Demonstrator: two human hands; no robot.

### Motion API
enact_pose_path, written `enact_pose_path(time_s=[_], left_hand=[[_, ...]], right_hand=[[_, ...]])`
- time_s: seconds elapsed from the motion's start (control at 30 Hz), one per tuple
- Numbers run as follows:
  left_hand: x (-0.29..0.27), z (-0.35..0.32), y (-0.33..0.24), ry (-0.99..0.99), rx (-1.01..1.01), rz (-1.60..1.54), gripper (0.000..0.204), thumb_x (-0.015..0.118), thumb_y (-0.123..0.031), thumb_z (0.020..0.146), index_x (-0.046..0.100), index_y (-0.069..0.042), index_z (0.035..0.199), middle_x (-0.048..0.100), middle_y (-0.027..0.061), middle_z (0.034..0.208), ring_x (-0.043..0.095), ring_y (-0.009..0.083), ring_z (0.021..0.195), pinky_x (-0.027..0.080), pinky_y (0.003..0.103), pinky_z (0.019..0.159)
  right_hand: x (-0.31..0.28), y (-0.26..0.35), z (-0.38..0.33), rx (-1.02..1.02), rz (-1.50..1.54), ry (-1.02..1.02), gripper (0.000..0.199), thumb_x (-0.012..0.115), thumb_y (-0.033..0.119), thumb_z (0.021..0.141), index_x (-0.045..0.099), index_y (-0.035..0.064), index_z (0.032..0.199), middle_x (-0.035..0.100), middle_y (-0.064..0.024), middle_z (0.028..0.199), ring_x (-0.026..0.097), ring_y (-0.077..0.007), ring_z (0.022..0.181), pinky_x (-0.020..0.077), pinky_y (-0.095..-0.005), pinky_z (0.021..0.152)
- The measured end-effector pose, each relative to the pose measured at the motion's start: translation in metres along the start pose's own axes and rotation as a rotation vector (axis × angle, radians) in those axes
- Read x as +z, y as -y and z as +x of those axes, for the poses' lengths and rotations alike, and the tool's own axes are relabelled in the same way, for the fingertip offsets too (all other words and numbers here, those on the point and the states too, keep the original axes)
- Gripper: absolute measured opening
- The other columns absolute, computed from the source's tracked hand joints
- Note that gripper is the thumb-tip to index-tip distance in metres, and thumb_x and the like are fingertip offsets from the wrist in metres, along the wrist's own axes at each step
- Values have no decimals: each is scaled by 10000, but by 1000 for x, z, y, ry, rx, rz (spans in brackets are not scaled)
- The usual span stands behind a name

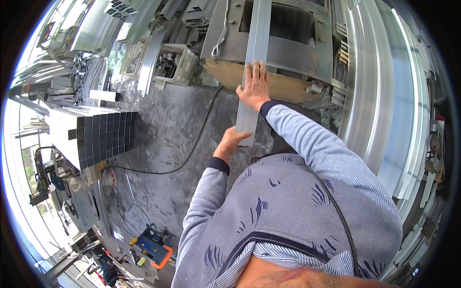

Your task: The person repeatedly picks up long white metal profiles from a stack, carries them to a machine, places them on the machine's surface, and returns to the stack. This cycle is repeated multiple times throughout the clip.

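A long silvery aluminium profile [260,36] runs from in front of my body out over a grey metal machine table [293,53]. My left hand [232,142] grips its near end from the left side, thumb on top and the other fingers hidden beneath. Further along, my right hand [255,87] rests on the profile's upper face, fingers stretched forward and thumb out to the left. A dark rectangular opening [294,25] shows in the machine table, and the profile passes over it. The profile's far end lies beyond the picture's upper edge.
Long metal profiles [360,86] line the right side. On the left stands a stack of square tubes [105,139]. A grey crate [185,65] sits by the machine. A dark cable [201,125] crosses the floor. A blue toolbox [152,242] lies lower left.
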State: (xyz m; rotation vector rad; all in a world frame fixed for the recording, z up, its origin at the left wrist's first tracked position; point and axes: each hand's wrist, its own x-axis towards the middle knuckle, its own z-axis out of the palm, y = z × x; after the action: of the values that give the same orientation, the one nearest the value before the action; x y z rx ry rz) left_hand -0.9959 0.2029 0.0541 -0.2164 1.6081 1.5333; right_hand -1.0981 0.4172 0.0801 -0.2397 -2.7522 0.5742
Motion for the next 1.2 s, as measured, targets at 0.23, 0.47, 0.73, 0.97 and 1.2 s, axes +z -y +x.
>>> enact_pose_path(time_s=[0.23, 0.47, 0.73, 0.97, 1.2], left_hand=[[34, 131, -163, 18, -6, 26, 513, 911, -260, 937, 734, 13, 1334, 788, 115, 1152, 780, 265, 957, 674, 453, 798], [45, 206, -255, 53, -26, 13, 648, 932, -387, 938, 663, 5, 1380, 746, 138, 1287, 735, 282, 1174, 678, 496, 921], [24, 197, -206, 33, 44, -64, 534, 936, -271, 932, 728, 20, 1329, 784, 111, 1192, 761, 231, 1023, 636, 415, 880], [14, 133, -115, 17, 36, -47, 511, 918, -274, 958, 722, 24, 1324, 793, 112, 1167, 773, 239, 1004, 644, 426, 874], [6, 53, -36, 10, 9, -34, 616, 969, -343, 897, 744, 46, 1319, 791, 96, 1200, 746, 205, 1074, 589, 365, 967]], right_hand=[[4, -88, 186, 15, -48, -63, 883, 760, 408, 851, 497, 22, 1601, 389, -278, 1679, 293, -512, 1601, 311, -607, 1295], [21, -131, 293, 84, -214, -71, 828, 685, 477, 932, 506, 104, 1649, 384, -305, 1711, 265, -539, 1621, 260, -590, 1337], [34, -103, 261, 33, -176, -117, 837, 712, 424, 891, 531, 85, 1634, 389, -351, 1681, 298, -580, 1591, 322, -624, 1297], [15, -63, 159, 57, -46, -45, 854, 724, 347, 896, 480, 38, 1653, 312, -360, 1694, 249, -607, 1605, 279, -639, 1332], [9, -24, 54, 86, -26, 49, 880, 726, 386, 924, 457, 31, 1684, 249, -349, 1736, 153, -590, 1648, 205, -612, 1374]])
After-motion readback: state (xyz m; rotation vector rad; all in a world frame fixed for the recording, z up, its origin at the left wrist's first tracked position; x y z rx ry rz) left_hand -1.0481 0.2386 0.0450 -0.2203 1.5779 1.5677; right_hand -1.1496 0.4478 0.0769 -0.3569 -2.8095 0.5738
